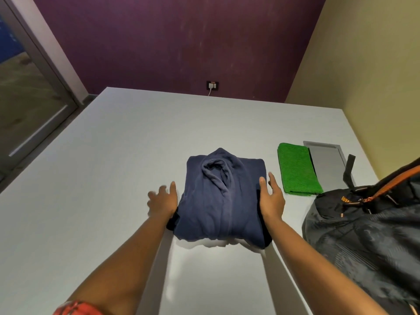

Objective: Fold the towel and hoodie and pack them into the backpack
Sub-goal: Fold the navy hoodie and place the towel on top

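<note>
- Now my left hand (162, 201) and right hand (271, 198) flank the folded hoodie (221, 198) on the surface (113, 155), fingers straight and relaxed, gripping nothing
- My right thumb touches the hoodie's edge; the left hand sits just beside it
- Folded towel (297, 170) lies right of the hoodie, with the backpack (368, 226) nearer me

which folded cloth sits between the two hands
The navy hoodie, flanked by the left hand and right hand; the green towel lies apart.
</note>
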Action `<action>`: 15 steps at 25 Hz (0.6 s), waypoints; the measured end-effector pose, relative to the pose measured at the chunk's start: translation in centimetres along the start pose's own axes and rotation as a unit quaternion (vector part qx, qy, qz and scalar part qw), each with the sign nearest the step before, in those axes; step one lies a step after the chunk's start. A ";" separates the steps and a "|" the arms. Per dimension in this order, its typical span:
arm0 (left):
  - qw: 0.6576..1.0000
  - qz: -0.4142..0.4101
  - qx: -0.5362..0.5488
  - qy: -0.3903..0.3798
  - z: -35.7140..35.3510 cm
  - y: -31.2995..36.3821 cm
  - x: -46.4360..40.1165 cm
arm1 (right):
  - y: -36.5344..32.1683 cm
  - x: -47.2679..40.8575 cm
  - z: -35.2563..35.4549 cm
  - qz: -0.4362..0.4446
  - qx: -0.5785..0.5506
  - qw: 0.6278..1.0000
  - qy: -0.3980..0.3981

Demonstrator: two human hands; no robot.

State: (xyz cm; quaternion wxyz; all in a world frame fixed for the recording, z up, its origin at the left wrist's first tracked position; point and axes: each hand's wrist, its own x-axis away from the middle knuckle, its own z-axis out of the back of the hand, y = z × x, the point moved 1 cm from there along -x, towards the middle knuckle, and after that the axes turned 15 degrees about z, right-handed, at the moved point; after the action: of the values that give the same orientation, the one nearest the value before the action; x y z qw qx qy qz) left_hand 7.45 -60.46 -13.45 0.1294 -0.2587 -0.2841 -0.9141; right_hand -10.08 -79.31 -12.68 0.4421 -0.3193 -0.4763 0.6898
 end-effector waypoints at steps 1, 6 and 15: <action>0.995 0.078 -0.024 -0.059 0.0 -0.2 0.1 | 0.3 -0.1 0.2 -0.057 0.044 0.997 -0.024; 0.969 0.101 0.062 -0.216 -0.3 1.2 0.9 | 0.4 -0.6 0.4 -0.186 0.080 0.972 -0.120; 0.935 0.086 0.048 -0.342 0.7 2.3 3.3 | -0.7 -1.3 -0.9 -0.060 0.059 0.983 -0.165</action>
State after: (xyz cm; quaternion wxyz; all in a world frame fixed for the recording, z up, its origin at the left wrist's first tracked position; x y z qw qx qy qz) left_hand 5.89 -62.20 -10.08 0.1149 -0.5727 -0.3314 -0.7410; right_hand -8.60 -80.07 -12.31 0.4156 -0.1453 -0.5198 0.7321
